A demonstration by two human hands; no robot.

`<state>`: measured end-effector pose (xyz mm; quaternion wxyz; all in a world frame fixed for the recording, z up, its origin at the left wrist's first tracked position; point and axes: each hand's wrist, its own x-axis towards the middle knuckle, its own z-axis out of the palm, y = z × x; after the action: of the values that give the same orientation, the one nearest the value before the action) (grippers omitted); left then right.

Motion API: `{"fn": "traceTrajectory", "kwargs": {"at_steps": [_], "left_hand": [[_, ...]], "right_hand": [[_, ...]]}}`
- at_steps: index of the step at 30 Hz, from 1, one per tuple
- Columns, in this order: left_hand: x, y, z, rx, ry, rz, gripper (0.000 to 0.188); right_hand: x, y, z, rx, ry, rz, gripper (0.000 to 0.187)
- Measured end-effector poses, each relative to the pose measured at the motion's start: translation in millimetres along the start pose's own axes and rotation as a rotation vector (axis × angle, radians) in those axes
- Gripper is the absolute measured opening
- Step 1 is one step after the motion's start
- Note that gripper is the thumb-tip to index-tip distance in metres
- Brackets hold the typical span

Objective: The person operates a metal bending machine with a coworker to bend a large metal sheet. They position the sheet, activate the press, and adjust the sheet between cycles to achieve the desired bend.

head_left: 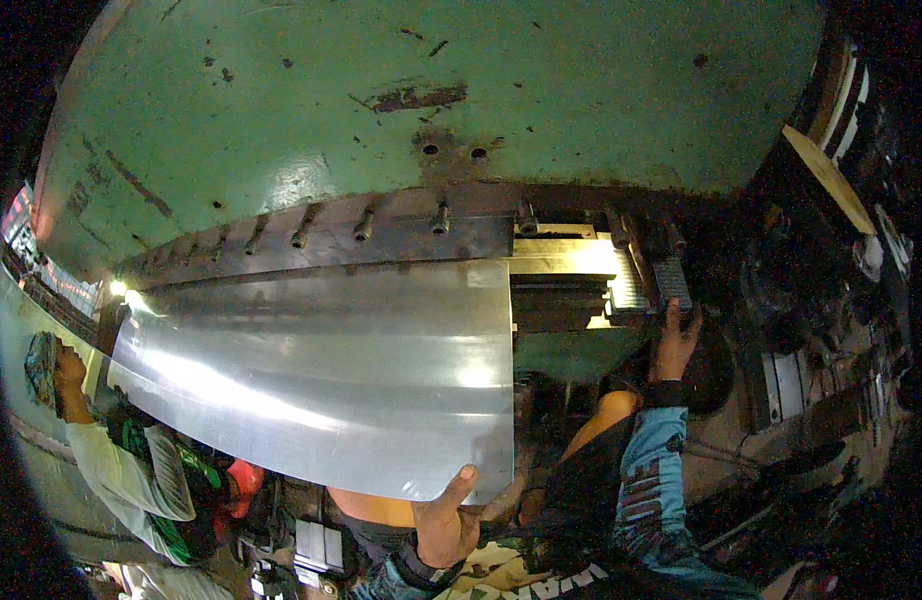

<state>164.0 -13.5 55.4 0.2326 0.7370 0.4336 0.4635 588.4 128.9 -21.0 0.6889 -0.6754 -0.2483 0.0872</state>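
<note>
Metal sheet (321, 350) extends from the bolted bar (401, 242), its near edge pinched by the left hand (446, 530), thumb uppermost. The right hand (674, 352), fingers apart, meets a dark block (671, 281); grip unclear. Likely springy, slippery; best held by 2 edges.

glossy metal sheet (311, 350), scuffed painted panel (581, 90)
</note>
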Motion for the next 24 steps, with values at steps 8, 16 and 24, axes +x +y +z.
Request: {"fn": "traceTrajectory", "kwargs": {"at_steps": [8, 16, 24], "left_hand": [[1, 2, 1, -0.014, -0.011, -0.033, 0.057], [1, 10, 8, -0.437, 0.050, -0.455, 0.063], [8, 16, 12, -0.963, 0.216, -0.815, 0.056]], "right_hand": [[22, 34, -17, -0.243, -0.032, -0.031, 0.076], [8, 14, -13, -0.020, -0.056, 0.013, 0.095], [5, -42, 6, -0.138, 0.091, -0.255, 0.073]]}}
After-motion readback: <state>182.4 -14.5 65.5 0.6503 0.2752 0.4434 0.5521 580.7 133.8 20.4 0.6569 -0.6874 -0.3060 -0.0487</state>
